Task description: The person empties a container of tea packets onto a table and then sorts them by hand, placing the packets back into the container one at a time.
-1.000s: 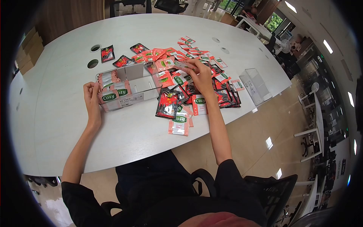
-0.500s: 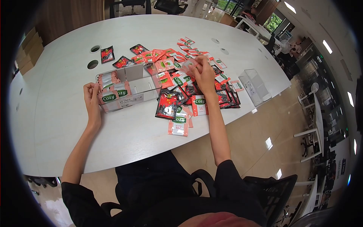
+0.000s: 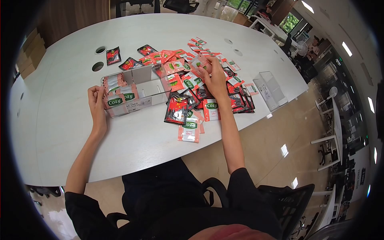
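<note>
My left hand (image 3: 97, 105) is closed on the left end of a clear plastic box (image 3: 154, 97), thumb by the rim. Several pink and white Cozy sachets (image 3: 116, 101) stand in the left part of that box; its right part shows bare bottom. Over the pile, my right hand (image 3: 215, 78) pinches a pink sachet (image 3: 199, 64) between thumb and fingers. Beneath it spreads a heap of Cozy sachets (image 3: 191, 83) mixed with black and red sachets (image 3: 176, 109). Part of the heap is hidden by my right hand and forearm.
A second clear plastic box (image 3: 272, 94) lies near the table's right edge. Loose black and red sachets (image 3: 113, 56) lie beside the cable holes (image 3: 98, 67) at the back. Cardboard boxes (image 3: 32, 56) stand at the far left. People sit in the far background.
My right hand has shifted slightly, and the pink sachet in it is turned so more of its face shows. My left hand stays on the box.
</note>
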### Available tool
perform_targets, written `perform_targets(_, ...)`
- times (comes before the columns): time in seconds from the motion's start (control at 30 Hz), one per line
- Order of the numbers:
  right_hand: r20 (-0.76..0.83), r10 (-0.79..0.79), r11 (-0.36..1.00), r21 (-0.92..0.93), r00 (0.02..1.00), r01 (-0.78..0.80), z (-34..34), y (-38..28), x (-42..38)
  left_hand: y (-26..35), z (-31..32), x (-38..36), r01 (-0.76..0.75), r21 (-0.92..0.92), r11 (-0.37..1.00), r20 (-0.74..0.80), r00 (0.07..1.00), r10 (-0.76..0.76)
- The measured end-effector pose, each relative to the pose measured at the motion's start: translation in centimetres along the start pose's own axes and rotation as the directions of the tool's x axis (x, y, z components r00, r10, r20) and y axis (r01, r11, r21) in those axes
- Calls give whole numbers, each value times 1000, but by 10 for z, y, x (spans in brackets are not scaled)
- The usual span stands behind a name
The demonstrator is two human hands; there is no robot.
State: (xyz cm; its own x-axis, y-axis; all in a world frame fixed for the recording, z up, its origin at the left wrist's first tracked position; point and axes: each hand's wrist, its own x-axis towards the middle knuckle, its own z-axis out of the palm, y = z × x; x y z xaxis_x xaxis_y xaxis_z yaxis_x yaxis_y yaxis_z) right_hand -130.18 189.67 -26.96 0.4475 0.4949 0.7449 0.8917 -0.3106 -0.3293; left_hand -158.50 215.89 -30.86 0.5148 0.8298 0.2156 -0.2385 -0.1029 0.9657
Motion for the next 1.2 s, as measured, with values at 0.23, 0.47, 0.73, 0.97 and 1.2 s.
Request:
perform_targets(0.23,2,71,997,10,997,-71,-3,-4,1,1,0,0,7,12,1000,-4,1000,-7)
perform_targets(0.47,299,47,999,11,953,-53,0,6,-6,-3,-1,2,14,-14,1000,-10,1000,-14)
perform_targets(0.73,243,56,998,25,968,-64,0,5,-5,-3,-2,-1,-3,25,1000,-28,1000,4)
perform_targets(0.97,152,27,999,23,988,-31,0,-1,0,2,2,-1,-19,15,1000,-18,1000,19)
perform_targets(1.2,114,0,1000,25,993,-2,1,7,1,3,-1,-1,0,23,1000,3,1000,-1)
